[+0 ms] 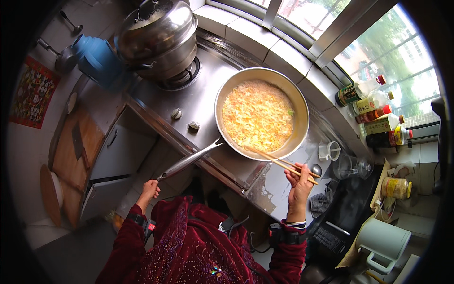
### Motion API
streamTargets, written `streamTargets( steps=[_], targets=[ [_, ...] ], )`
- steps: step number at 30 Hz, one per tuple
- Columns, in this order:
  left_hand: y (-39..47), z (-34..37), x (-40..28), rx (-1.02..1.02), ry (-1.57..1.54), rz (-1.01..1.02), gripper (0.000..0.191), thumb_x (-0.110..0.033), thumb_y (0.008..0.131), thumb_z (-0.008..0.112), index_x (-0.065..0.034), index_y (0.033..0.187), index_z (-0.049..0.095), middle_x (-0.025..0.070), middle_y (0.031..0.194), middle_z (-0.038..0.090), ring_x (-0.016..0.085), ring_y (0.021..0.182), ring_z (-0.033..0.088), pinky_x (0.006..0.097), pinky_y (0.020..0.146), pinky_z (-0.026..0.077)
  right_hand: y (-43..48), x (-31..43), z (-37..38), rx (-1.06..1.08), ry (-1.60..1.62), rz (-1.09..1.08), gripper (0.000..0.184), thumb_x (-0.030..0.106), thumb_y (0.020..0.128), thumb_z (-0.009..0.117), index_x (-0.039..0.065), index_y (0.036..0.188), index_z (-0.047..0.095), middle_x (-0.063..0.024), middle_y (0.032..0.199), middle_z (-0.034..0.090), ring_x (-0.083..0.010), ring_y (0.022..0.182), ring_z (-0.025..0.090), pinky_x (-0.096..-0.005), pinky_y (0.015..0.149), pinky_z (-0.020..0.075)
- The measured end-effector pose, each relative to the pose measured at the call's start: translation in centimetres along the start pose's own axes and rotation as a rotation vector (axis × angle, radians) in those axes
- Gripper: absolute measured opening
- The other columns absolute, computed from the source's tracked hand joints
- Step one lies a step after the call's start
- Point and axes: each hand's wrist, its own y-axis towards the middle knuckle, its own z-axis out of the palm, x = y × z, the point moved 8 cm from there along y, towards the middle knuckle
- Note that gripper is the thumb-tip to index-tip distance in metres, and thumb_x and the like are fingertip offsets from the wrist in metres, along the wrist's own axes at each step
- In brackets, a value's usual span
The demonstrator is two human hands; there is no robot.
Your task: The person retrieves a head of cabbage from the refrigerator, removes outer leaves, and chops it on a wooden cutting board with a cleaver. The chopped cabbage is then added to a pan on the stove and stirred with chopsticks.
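A deep frying pan [305, 117] sits on the stainless gas stove, filled with a yellow egg-like food [259, 117] in liquid, a green bit near its right side. My left hand [150, 190] is closed around the end of the pan's long metal handle [189, 159]. Wooden chopsticks [280, 162] are held in my right hand [298, 179], their tips at the food by the pan's near rim. A metal spoon or ladle bowl [316, 170] lies just right of that hand.
A lidded steamer pot [159, 42] stands on the rear-left burner beside a blue thermos-like jug [94, 58]. A cleaver [77, 142] lies on a wooden board [65, 159] at left. Bottles [376, 115] line the windowsill. Glassware, a grey cloth [322, 200] and a pale green pitcher [383, 241] are at right.
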Motion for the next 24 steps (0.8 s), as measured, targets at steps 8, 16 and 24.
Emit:
streamTargets(
  steps=[8,16,24],
  targets=[
    [1.6,-1.3,1.6,0.012,0.125,-0.044,0.027,-0.028,0.094,0.048,-0.0055,0.103,0.058,0.0053,0.063,0.060,0.011,0.042,0.051,0.0250,0.035,0.041,-0.2,-0.4,-0.7,-0.080,0.122,0.016,0.034,0.030,0.097,0.048,-0.003,0.098,0.058,-0.0136,0.084,0.064,-0.0225,0.068,0.068,-0.0232,0.055,0.0565],
    [3.2,-0.4,-1.0,0.057,0.188,-0.010,0.027,-0.028,0.093,0.047,-0.0045,0.099,0.060,0.0054,0.065,0.061,0.011,0.043,0.053,0.0260,0.037,0.043,-1.3,-0.2,-1.0,-0.112,0.146,0.100,0.033,0.030,0.096,0.049,-0.003,0.097,0.058,-0.0131,0.082,0.065,-0.0216,0.067,0.068,-0.0223,0.055,0.0571],
    [6.7,-0.2,1.0,0.055,0.286,-0.010,0.027,-0.029,0.090,0.053,-0.0052,0.093,0.064,0.0055,0.070,0.062,0.016,0.053,0.060,0.0270,0.039,0.046,-5.8,4.8,-1.3,-0.141,0.388,0.141,0.029,0.032,0.097,0.048,0.005,0.092,0.058,-0.0068,0.071,0.059,-0.0135,0.053,0.055,-0.0188,0.048,0.0439]
  ],
)
